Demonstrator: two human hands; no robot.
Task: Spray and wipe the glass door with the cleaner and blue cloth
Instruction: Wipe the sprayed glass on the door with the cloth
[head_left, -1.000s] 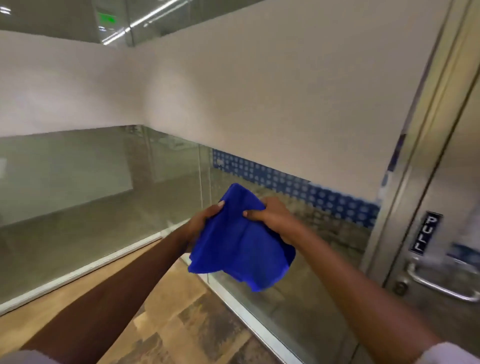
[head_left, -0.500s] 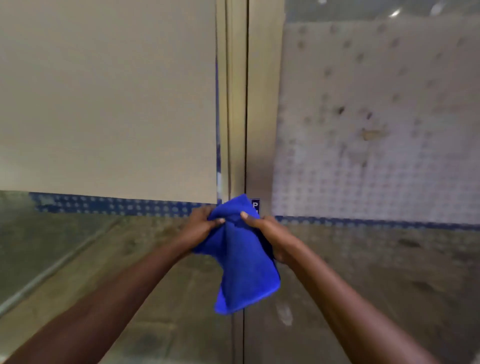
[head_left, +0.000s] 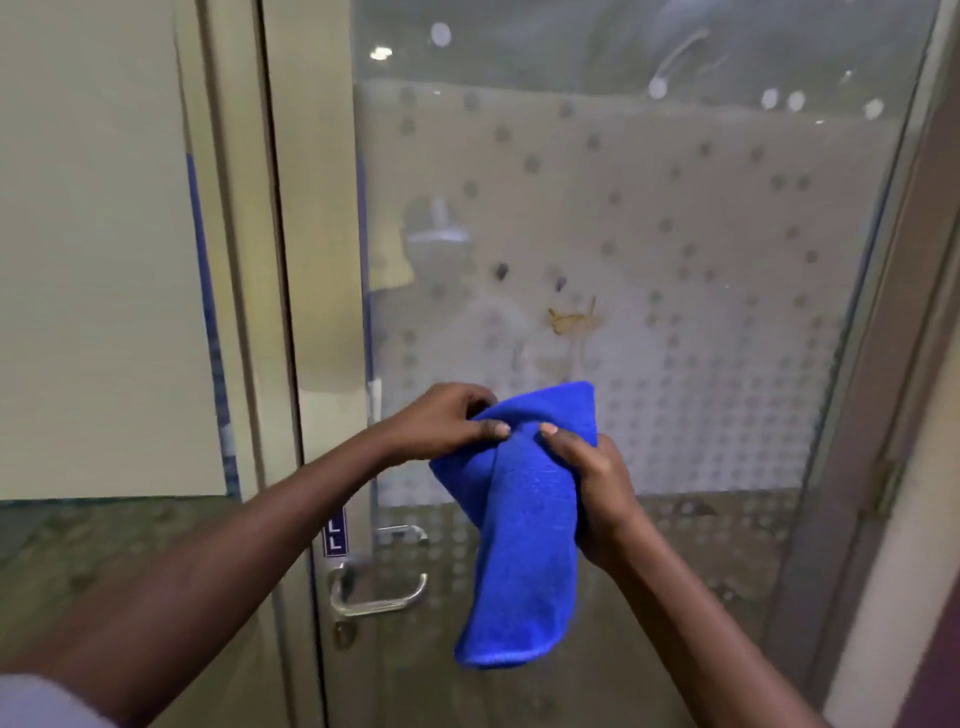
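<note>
The glass door (head_left: 675, 234) fills the middle and right of the view, frosted with a pattern of dots. A brown-yellow smear (head_left: 574, 319) sits on the glass just above my hands. Both hands hold the blue cloth (head_left: 524, 545) in front of the door. My left hand (head_left: 444, 421) pinches its upper left fold. My right hand (head_left: 592, 488) grips the bunched cloth from the right, and the rest hangs down. No cleaner bottle is in view.
A metal lever handle (head_left: 379, 590) with a keyhole below it sits on the door's left stile (head_left: 311, 260). A frosted glass panel (head_left: 93, 260) stands to the left. The door frame and hinge side (head_left: 883, 467) run down the right.
The view has swung right from the side panels to face the door squarely. Both hands kept hold of the cloth, which is now bunched narrower and hangs lower.
</note>
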